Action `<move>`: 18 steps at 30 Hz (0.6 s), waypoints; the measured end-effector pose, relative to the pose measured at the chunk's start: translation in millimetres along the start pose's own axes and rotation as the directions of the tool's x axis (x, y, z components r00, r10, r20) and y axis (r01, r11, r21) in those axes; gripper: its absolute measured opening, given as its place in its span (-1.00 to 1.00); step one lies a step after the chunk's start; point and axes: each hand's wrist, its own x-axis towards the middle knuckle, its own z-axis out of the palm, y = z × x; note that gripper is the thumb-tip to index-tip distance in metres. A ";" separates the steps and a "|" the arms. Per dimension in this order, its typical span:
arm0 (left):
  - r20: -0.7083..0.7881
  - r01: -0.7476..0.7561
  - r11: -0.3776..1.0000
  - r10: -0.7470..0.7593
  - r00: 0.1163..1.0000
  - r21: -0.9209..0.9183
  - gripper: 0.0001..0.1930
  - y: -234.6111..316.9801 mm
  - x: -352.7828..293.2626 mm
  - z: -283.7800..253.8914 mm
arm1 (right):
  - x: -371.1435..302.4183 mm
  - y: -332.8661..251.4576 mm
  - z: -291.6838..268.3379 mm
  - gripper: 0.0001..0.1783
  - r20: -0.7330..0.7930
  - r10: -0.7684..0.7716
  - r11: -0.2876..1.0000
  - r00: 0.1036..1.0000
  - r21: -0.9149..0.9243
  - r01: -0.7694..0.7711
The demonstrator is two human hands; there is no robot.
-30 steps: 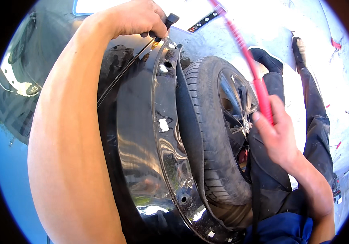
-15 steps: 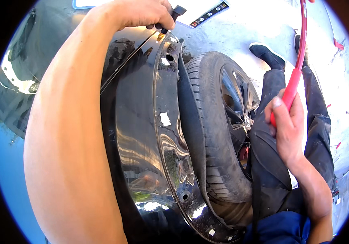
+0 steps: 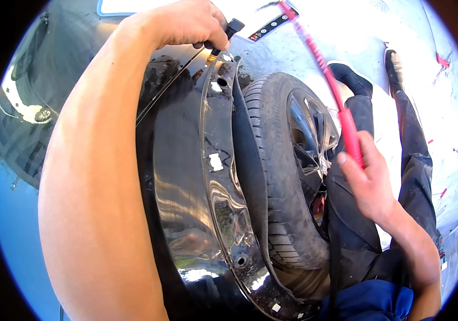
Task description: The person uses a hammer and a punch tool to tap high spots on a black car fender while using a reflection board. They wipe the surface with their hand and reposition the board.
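My left hand (image 3: pixel 194 24) reaches across to the top of a black car fender (image 3: pixel 181 139). Its fingers are closed round a black punch-like tool (image 3: pixel 233 28) with a brass-coloured tip, which stands tilted at the fender's edge. A thin metal rod (image 3: pixel 167 88) runs along the panel below that hand; whether the fingers grip it too is hidden. In my right hand (image 3: pixel 368 184) is a long red hammer (image 3: pixel 351 134), held by its thick grip. Its shaft slants up and left, and its far end is blurred near the top edge.
A tyre on a dark spoked wheel (image 3: pixel 274 160) sits right beside the fender. My legs (image 3: pixel 416 155), in black trousers, stretch over the pale ground at the right. A white panel with a dark control strip (image 3: pixel 272 24) lies beyond the left hand. Red tools (image 3: pixel 443 60) lie farther right.
The red hammer has swung left, from nearly upright to leaning toward the black tool. My right hand has turned and dropped slightly. The left hand has barely moved.
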 end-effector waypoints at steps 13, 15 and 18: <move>0.066 0.086 0.995 -0.089 0.994 0.048 -0.70 6.8 1.6 -11.1 | 7.7 -22.6 -2.6 -0.83 -0.105 0.153 0.946 0.983 0.303 -0.115; 0.102 0.081 0.996 -0.085 0.991 0.040 -0.71 1.0 6.9 -8.7 | 8.8 -17.6 0.9 -0.83 -0.156 0.103 0.936 0.982 0.349 -0.042; 0.177 0.105 0.994 -0.100 0.979 -0.021 -0.69 11.7 2.4 -10.3 | -4.5 -8.2 2.8 -0.84 -0.067 0.005 0.992 0.998 0.123 0.003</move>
